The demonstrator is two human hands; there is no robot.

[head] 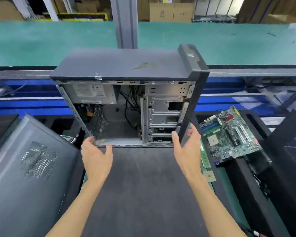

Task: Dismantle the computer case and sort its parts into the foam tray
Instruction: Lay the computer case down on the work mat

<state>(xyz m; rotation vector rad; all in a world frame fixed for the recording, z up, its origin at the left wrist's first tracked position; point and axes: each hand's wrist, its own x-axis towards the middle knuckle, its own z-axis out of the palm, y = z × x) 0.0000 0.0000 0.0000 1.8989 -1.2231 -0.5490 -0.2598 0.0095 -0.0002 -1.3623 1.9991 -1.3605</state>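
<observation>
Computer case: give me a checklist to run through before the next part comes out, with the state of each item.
1. Side of computer case open toward the person: ok.
2. Circuit board already out, lying at right: ok.
3. Power supply removed: not ok, it sits in the upper left corner.
4. Cables unplugged: cannot tell.
5. Left hand and right hand at the case's lower edge, grip closed: not ok, fingers open.
</observation>
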